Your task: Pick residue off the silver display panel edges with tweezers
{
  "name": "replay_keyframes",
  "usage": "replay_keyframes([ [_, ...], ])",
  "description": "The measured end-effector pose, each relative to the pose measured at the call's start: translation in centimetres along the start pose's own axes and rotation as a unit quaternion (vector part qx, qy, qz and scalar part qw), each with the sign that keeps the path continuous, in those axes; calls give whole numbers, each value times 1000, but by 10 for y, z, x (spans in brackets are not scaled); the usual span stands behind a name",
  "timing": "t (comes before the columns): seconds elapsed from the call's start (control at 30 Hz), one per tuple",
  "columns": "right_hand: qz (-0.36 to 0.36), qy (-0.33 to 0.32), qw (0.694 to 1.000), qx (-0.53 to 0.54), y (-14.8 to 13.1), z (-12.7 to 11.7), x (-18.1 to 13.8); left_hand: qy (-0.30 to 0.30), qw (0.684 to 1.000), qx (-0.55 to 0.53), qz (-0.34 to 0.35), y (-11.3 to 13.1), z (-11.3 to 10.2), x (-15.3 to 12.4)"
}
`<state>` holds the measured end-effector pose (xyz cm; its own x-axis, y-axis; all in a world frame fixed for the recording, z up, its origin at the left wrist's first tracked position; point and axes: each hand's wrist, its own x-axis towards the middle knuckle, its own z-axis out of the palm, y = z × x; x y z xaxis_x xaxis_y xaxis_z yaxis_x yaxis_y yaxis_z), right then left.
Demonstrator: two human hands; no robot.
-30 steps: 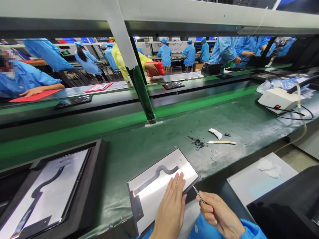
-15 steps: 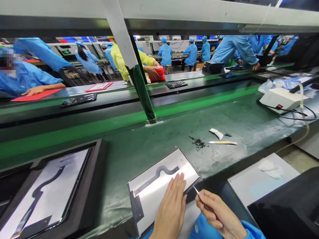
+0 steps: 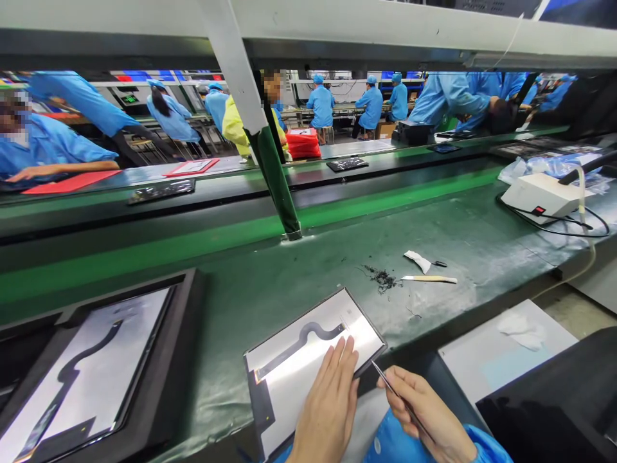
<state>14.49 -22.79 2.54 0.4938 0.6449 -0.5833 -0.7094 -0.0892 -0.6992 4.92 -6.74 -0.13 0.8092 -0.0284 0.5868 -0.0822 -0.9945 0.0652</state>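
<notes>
Left hand point(image 3: 328, 402) flat on silver display panel point(image 3: 308, 357) at near edge of green table point(image 3: 457, 238), fingers spread wide. Right hand point(image 3: 424, 415) pinches tweezers point(image 3: 385, 379), tip beside panel's right edge. Risk: sharp tip likely scratches panel if hand slips.

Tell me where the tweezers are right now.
In the head view, the tweezers are at bottom centre-right, pinched in the right hand, tips by the panel edge.
</notes>
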Motion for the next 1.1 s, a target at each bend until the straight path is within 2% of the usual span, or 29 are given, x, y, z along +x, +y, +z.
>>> replay_keyframes([
  [0.13, 20, -13, 1000, -11, -1, -1, 0, -4, 1000, -11, 0, 0, 0, 0],
  [0.2, 8, -21, 1000, -15, -2, -1, -1, -8, 1000, -9, 2, 0, 0, 0],
  [0.3, -10, -12, 1000, -22, -3, -3, 0, -6, 1000, -8, 2, -1, 0, 0],
  [0.47, 8, -10, 999, -45, -1, -6, 2, -13, 1000, -15, -2, -1, -1, -1],
  [0.67, -51, -8, 993, -102, 0, -11, 5, -12, 1000, -21, -6, 0, 0, -1],
  [0.73, -49, -7, 992, -116, 0, -13, 7, -11, 1000, -22, -7, 0, 1, -1],
  [0.87, -18, -29, 994, -107, -3, -13, 8, -18, 1000, -20, -5, 0, 0, -1],
  [1.1, -41, -27, 995, -93, -4, -13, 7, -18, 1000, -14, -1, 0, -2, 2],
])
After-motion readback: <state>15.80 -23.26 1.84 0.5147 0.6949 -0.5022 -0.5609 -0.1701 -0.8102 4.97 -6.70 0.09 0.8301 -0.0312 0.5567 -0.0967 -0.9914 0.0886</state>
